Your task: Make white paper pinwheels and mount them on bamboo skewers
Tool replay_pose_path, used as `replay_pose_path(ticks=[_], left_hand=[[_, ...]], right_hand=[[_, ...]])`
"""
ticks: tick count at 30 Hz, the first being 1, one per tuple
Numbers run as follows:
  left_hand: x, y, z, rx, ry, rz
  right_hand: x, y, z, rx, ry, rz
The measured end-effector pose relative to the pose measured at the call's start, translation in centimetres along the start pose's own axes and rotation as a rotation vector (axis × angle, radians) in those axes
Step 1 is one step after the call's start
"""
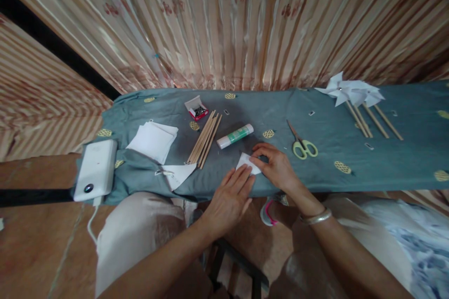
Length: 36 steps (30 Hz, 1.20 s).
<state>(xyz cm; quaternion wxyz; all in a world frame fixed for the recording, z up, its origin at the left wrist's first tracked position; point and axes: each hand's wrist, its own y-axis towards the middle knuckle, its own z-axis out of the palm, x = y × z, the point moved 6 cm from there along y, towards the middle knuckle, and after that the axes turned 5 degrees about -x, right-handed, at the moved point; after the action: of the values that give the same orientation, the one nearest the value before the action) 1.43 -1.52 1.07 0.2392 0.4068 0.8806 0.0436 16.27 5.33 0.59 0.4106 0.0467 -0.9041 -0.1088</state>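
A small folded piece of white paper (244, 160) lies near the front edge of the cloth-covered table. My left hand (230, 198) rests on it with the fingers stretched out flat, pressing its lower part. At the paper's right corner, my right hand (275, 167) pinches the edge between thumb and fingers. Just beyond them lies a glue stick (235, 136) with a green label. Scissors (301, 144) with yellow-green handles are to the right of my right hand. A bundle of thin wooden sticks (205, 140) lies to the left of the glue stick.
A stack of white paper (153, 141) and a paper piece (179, 175) lie at the left. Behind the sticks stands an open box of small pins (197, 108). White paper pinwheels (354, 91) on sticks lie far right. A white device (96, 168) with a cable sits at the left edge.
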Motion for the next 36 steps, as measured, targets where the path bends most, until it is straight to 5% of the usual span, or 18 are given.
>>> replay_pose_path(ticks=[28, 36], left_hand=[[0.0, -0.4, 0.6, 0.029, 0.093, -0.010], [-0.1, -0.4, 1.1, 0.027, 0.224, 0.019]], right_hand=[[0.5, 0.1, 0.6, -0.045, -0.127, -0.090], [1.1, -2.2, -0.2, -0.066, -0.183, -0.128]])
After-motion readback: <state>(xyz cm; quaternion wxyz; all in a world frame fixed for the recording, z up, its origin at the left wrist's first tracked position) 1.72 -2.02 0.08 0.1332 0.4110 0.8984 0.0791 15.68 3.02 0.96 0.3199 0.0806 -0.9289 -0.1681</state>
